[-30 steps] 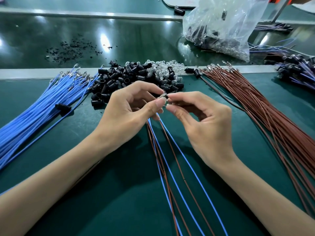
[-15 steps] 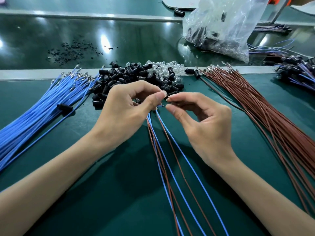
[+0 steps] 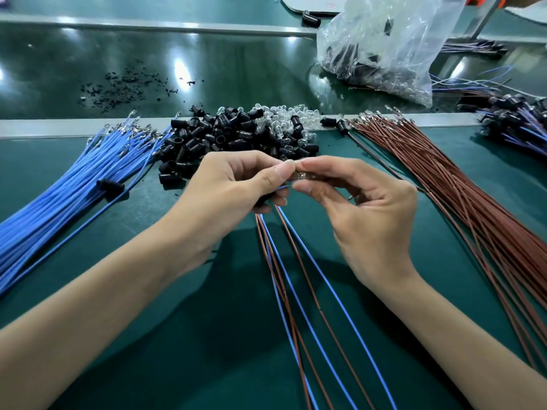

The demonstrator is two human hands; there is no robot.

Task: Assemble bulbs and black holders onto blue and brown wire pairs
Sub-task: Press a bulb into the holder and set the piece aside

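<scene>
- No lettering, label, brand, number or sign can be read, neither on the plastic bag (image 3: 384, 54) nor on the black holders (image 3: 233, 139) heaped in front of it.

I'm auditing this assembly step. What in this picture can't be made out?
Head view only.
The small glassy part, pinched between left hand and right hand: fingertips cover most of it, seating unknown.
Top ends of the wire pairs: hidden inside the left hand.
Plastic bag contents: blurred by crinkled film.
Wired pile at right: cut off by the frame edge.
</scene>
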